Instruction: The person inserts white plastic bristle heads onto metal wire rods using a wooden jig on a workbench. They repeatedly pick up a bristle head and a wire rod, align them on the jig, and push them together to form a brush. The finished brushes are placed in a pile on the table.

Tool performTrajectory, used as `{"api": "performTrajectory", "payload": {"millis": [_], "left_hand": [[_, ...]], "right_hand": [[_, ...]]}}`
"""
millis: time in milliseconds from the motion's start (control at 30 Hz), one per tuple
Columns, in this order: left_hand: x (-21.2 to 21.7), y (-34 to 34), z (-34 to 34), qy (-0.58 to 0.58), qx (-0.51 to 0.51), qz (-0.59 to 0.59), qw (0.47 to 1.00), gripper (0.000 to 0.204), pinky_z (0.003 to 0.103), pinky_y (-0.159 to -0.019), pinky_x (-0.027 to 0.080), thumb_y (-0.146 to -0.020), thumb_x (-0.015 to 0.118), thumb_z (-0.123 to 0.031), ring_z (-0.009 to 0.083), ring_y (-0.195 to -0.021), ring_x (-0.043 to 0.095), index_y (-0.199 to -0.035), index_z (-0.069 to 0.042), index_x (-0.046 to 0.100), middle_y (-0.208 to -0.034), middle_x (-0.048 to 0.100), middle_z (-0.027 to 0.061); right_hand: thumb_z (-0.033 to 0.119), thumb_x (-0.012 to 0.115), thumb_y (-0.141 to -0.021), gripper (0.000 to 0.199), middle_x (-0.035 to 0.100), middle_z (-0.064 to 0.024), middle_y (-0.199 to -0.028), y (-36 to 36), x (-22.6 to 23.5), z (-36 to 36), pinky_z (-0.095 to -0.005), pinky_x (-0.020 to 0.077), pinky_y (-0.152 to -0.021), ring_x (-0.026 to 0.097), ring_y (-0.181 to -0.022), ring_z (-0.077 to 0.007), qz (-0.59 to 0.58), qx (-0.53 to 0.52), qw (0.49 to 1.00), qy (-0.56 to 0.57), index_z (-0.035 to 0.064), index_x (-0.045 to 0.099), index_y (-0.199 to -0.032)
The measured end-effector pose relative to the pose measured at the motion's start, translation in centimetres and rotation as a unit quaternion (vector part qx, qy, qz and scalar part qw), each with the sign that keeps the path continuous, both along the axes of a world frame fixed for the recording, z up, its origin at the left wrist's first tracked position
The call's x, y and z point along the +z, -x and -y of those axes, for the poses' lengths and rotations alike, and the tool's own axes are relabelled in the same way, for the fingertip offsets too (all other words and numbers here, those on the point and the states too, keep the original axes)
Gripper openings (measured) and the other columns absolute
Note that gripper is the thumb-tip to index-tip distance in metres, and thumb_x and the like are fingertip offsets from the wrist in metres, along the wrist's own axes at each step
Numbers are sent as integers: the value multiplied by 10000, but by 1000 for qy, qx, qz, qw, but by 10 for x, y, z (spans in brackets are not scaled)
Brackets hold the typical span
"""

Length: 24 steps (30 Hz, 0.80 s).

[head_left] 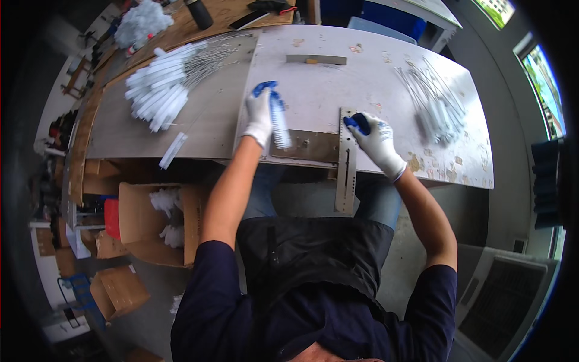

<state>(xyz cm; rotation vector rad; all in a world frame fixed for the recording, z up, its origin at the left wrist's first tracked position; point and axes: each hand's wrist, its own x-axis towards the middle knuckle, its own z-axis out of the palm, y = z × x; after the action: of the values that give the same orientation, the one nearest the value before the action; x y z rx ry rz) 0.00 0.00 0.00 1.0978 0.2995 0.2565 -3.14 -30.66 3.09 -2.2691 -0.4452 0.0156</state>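
My left hand [260, 111], in a white glove with blue fingertips, is closed around a white ridged strip [280, 128]. The strip is blurred and hangs down from the fingers over the table. My right hand [375, 140], gloved the same way, has its fingers curled together at the upper part of a slotted metal plate [345, 169]. Whatever those fingertips grip is hidden. The plate crosses the table's near edge and sticks out toward my lap. Beside it, a flat metal piece [316, 146] lies along that edge.
A pile of white cylinders [160, 90] with thin wire stems lies left; one cylinder [174, 151] sits apart at the edge. Greyish wire-stemmed pieces [443, 114] lie right. A metal bar [316, 59] rests at the back. An open cardboard box [151, 244] stands below left.
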Motion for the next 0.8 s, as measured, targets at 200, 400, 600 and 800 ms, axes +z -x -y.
{"api": "performTrajectory", "payload": {"millis": [200,400,600,800], "left_hand": [[18,-21,54,93,-54,-20,994,231,394,-587,560,-984,511,-76,221,-640,622,-1103,0,694,-773,609,77],[11,-33,59,26,-106,-49,993,228,412,-652,605,-987,581,-158,272,-739,696,-1114,2,683,-876,689,136],[1,-39,56,-225,-165,-105,955,244,398,-675,615,-914,695,-141,228,-838,715,-1108,4,674,-949,718,117],[0,-41,59,-167,-141,-121,968,254,394,-649,616,-888,601,-16,252,-800,715,-1129,35,664,-923,707,135]], "right_hand": [[461,675,-893,472,743,-192,-878,7,11,-94,-417,533,-816,722,-863,-341,-202,15,979,-22,2,742,-978],[446,709,-848,452,742,-196,-907,-22,-11,-94,-412,543,-830,727,-900,-326,-151,8,988,25,10,751,-961],[389,756,-827,439,754,-191,-856,-22,-14,-104,-377,561,-788,741,-780,-277,-116,-26,991,65,-26,761,-969],[407,764,-813,456,758,-180,-863,-24,-10,-109,-385,565,-793,745,-784,-281,-106,-25,984,142,-23,762,-965]]}}
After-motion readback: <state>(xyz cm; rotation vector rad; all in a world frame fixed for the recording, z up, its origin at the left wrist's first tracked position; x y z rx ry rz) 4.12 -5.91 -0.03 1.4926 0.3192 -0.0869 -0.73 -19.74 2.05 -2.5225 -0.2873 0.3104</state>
